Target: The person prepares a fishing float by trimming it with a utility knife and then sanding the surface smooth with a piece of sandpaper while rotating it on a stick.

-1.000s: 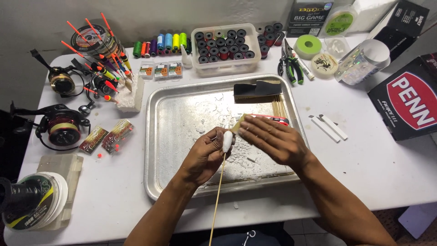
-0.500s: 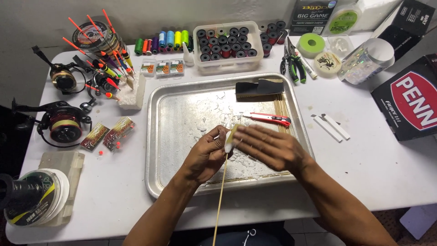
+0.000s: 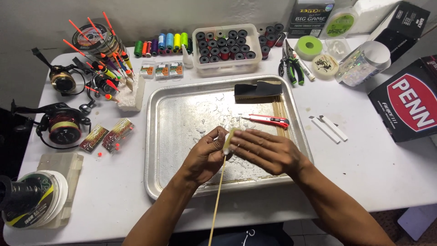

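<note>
Foam float body (image 3: 227,139) on a thin wooden stick (image 3: 217,200), over the metal tray (image 3: 182,114).

I'm pinching the stick just under the float in my left hand (image 3: 207,157) while my right hand (image 3: 266,150) is lying flat-fingered against it; a red utility knife (image 3: 266,120) is lying just beyond.

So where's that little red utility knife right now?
The red utility knife lies in the metal tray, towards its right side, just beyond the right hand and in front of the dark sanding block.
</note>
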